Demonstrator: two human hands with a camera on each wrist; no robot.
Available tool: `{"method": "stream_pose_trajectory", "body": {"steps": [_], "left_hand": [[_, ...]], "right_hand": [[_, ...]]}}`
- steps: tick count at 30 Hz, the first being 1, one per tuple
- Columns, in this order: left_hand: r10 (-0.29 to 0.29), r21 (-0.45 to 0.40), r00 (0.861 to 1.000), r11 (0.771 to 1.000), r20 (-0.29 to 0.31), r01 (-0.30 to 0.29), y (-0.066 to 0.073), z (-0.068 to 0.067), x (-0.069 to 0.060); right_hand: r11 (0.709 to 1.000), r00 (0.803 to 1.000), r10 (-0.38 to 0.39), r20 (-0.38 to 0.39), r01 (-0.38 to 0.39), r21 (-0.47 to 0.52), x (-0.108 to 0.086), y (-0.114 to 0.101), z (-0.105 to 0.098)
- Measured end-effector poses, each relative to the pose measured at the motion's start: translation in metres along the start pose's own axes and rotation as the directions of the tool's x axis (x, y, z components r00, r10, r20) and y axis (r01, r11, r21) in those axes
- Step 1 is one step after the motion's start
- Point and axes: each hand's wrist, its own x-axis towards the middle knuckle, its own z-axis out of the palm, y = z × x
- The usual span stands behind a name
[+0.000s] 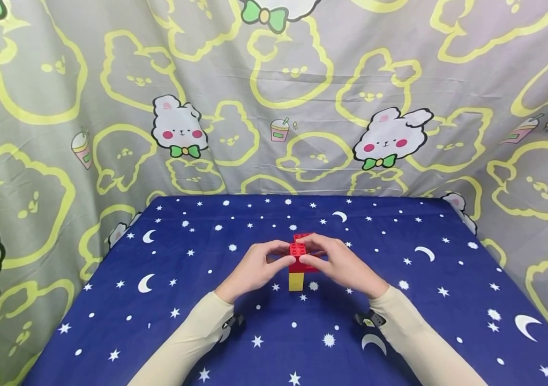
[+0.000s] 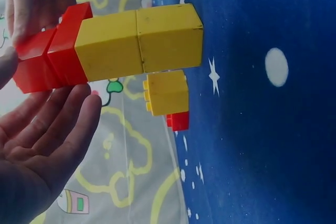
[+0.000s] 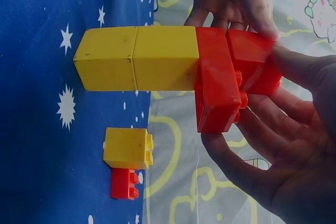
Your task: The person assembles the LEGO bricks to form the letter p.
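An upright stack of toy building blocks stands on the table in front of me. Two yellow blocks form its lower part. Across them lies a longer red brick, which sticks out to the right, with its studs partly showing. On top sits a square red block. My left hand pinches this top block from the left, thumb on the near side and fingers toward the far side. From the right, my right hand holds the same block between thumb and fingers. Its far side is hidden by the hands.
Behind the stack, a loose yellow block and a smaller-looking red block stand side by side on the table. A dark blue cloth with stars and moons covers the table. Patterned curtains hang around its back and sides.
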Motion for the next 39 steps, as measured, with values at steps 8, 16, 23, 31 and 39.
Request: {"method": "stream_pose_trajectory", "body": {"steps": [8,16,23,31,39], "left_hand": [[0.013,0.035,1.000,0.999,0.014,-0.013,0.0019,-0.0019,0.0002],[0.004,0.076,1.000,0.997,0.031,-0.007,0.0016,-0.0048,-0.0005],[0.004,0.085,0.999,0.996,0.042,-0.007,0.0039,-0.0048,-0.0012],[0.001,0.106,0.998,0.994,0.067,-0.008,0.0040,-0.0038,0.0010],[0.016,0.073,0.998,0.997,0.067,-0.021,0.0025,-0.0039,0.0004]], "right_hand": [[0.999,1.000,0.013,0.004,-0.014,0.034,0.0003,0.0034,0.0006],[0.999,1.000,0.013,0.010,-0.013,0.042,0.0010,0.0038,0.0006],[0.999,1.000,0.016,0.027,-0.017,0.045,0.0015,0.0032,-0.0012],[0.998,0.999,0.028,0.037,-0.029,0.050,0.0012,0.0053,-0.0029],[0.999,0.998,0.042,0.039,-0.044,0.033,0.0018,0.0028,-0.0044]]}}
